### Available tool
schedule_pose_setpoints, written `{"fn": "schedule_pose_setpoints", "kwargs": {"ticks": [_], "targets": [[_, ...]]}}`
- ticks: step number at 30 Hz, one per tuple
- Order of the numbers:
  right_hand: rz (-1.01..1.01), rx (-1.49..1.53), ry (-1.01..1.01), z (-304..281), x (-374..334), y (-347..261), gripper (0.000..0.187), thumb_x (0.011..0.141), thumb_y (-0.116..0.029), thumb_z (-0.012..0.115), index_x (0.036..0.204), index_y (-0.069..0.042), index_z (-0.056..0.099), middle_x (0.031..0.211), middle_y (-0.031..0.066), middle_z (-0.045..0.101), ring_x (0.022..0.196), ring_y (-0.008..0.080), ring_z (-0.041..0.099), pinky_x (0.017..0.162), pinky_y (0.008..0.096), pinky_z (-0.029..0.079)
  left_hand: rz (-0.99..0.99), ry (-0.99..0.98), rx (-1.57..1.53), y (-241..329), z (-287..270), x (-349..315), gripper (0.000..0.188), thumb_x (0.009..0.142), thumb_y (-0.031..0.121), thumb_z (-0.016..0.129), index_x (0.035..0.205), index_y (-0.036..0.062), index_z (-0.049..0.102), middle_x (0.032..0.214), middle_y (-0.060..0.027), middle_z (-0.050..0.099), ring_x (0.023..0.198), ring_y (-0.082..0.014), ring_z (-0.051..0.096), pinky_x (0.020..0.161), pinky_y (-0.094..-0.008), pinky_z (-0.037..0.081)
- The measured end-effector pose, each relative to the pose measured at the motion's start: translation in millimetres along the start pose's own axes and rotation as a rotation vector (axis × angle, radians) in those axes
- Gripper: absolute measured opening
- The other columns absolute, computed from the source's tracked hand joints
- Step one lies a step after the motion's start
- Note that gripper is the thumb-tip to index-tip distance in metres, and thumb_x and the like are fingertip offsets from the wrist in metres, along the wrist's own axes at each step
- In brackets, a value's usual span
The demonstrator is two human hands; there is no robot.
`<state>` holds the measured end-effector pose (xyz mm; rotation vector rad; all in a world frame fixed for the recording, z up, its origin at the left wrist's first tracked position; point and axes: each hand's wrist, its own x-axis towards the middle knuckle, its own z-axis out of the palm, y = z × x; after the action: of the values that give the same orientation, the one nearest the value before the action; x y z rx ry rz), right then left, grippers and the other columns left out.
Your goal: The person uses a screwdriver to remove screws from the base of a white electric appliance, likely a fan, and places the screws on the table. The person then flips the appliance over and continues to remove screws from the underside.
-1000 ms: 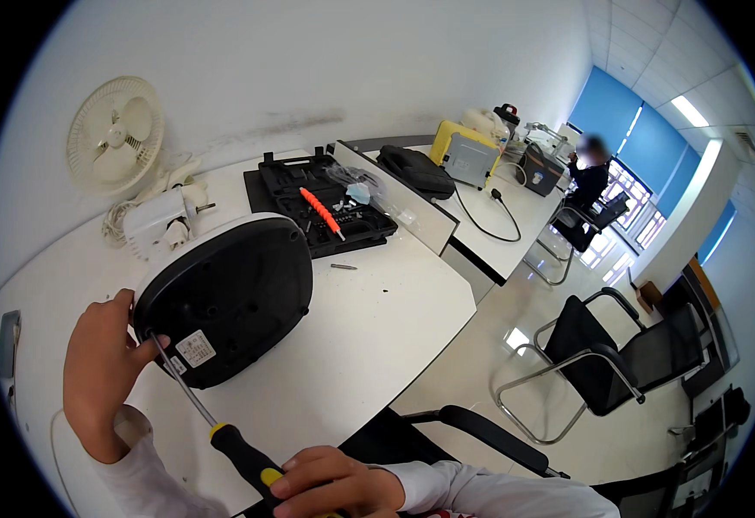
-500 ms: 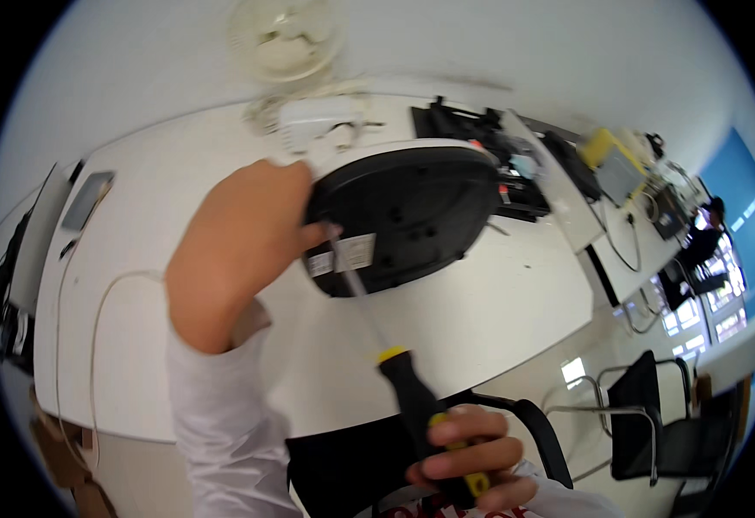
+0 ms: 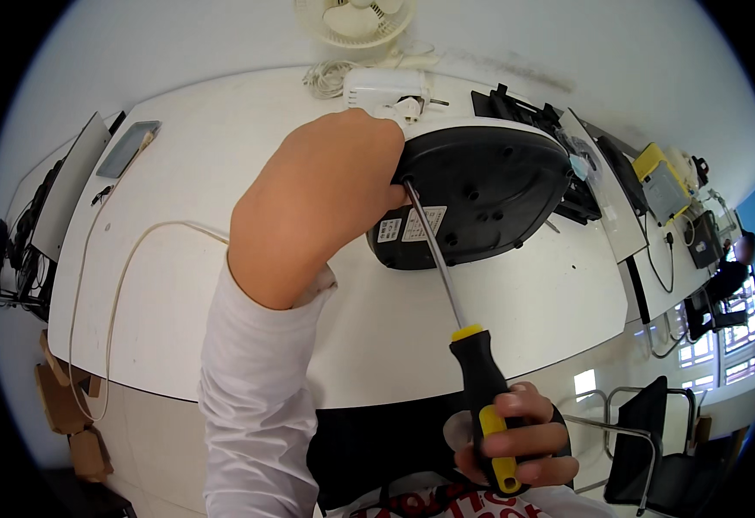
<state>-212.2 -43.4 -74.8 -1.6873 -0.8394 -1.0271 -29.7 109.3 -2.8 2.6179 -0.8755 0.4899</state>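
My left hand (image 3: 321, 194) is closed round the left edge of a white appliance with an oval black underside (image 3: 489, 186). It tips the appliance so the underside faces me, the thumb lying on the black plate and the other fingers hidden behind. Two white labels sit near the lower left of the plate, and several recessed holes dot it. My right hand (image 3: 528, 436) grips a screwdriver (image 3: 478, 371) by its black and yellow handle. Its long metal shaft slants up and left, and the tip meets the plate at a hole beside my left thumb.
On the white table (image 3: 170, 302) lie a grey tray (image 3: 127, 148), a pale cable (image 3: 123, 268), a white boxy device (image 3: 386, 86) and black parts (image 3: 515, 108). A cream fan (image 3: 356, 22) stands behind. Black chairs (image 3: 636, 440) and a seated person (image 3: 727, 281) are at right.
The whole scene has shifted rightward and slightly up in view, and looks sharper. Both hands keep their holds, with the screwdriver tip still by my left thumb.
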Motion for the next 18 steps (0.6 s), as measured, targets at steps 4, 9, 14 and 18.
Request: {"fn": "schedule_pose_setpoints", "kwargs": {"ticks": [4,9,14,18], "targets": [[0.097,0.14,0.034,-8,-4,-12,0.059,0.063,0.0,0.082,0.106,-0.014,0.044,0.111,0.0042,0.041,0.12,0.0266,0.047,0.098,0.0371,0.049,0.014,-0.011,-0.007,6,-3,5,0.033,0.071,0.026,0.075,0.082,0.0005,0.059,0.074,-0.0143,0.06,0.077,-0.0324,0.056,0.067,-0.0391,0.045],[-0.046,0.12,0.138,-7,-29,-2,0.058,0.065,0.005,0.078,0.109,-0.015,0.044,0.114,0.0047,0.044,0.126,0.0277,0.041,0.109,0.0418,0.035,0.009,-0.018,0.009,-1,-1,4,0.033,0.071,0.026,0.075,0.085,0.0005,0.061,0.076,-0.0137,0.062,0.078,-0.0316,0.057,0.067,-0.0385,0.045],[0.117,-0.097,0.126,0,-14,-10,0.051,0.075,-0.016,0.073,0.115,-0.033,0.047,0.116,0.0043,0.042,0.118,0.0297,0.045,0.099,0.0456,0.044,0.02,-0.043,0.008,2,-2,9,0.032,0.072,0.025,0.075,0.087,-0.0002,0.062,0.075,-0.0135,0.063,0.07,-0.0304,0.058,0.063,-0.0376,0.045],[0.034,-0.011,0.146,3,-9,-3,0.054,0.066,-0.018,0.082,0.107,-0.036,0.051,0.122,0.0031,0.036,0.121,0.0286,0.041,0.094,0.0419,0.047,0.001,-0.096,0.003,-4,-2,7,0.033,0.073,0.025,0.074,0.089,-0.0009,0.062,0.074,-0.0136,0.064,0.065,-0.0289,0.059,0.061,-0.0362,0.046]]}}
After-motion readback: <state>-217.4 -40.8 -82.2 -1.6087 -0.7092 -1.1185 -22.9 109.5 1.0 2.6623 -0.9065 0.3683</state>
